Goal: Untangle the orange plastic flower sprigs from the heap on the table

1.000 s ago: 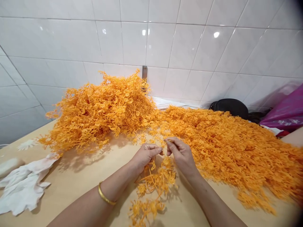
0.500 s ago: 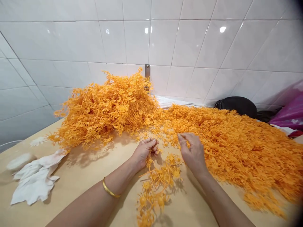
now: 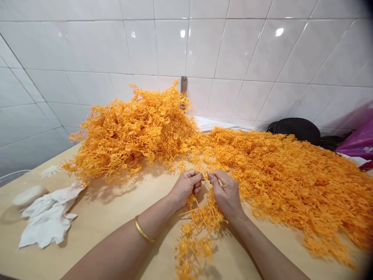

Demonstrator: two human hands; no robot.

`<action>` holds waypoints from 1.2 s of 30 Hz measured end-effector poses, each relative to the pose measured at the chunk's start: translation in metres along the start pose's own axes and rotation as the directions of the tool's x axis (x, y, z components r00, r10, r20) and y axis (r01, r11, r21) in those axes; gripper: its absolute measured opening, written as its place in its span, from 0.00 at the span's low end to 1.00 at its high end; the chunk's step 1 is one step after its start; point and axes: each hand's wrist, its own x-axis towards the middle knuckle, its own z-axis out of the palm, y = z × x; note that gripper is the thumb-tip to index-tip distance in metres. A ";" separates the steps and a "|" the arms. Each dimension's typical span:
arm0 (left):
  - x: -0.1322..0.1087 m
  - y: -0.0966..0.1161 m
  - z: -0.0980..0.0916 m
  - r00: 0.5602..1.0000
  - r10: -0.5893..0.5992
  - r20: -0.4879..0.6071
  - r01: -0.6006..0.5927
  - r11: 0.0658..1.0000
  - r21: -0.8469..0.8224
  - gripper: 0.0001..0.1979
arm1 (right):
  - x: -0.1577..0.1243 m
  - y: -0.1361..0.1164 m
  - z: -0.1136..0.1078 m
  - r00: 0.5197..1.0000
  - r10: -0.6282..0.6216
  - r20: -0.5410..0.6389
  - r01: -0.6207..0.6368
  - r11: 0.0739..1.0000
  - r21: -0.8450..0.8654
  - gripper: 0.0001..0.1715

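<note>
Sprigs look light, springy and snag-prone; I'd pinch a stem. Left hand and right hand each keep a closed grip on them, with the heap at eleven o'clock.

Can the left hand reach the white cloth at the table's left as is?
Probably yes: only bare tabletop lies between the left hand and white cloth, though its fingers are pinched on an orange sprig.
</note>
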 end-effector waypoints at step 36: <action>0.006 0.009 -0.015 0.969 -0.245 -0.012 0.228 0.915 -0.332 0.03 | -0.004 -0.011 0.001 0.950 -0.053 0.307 0.012 0.991 0.133 0.06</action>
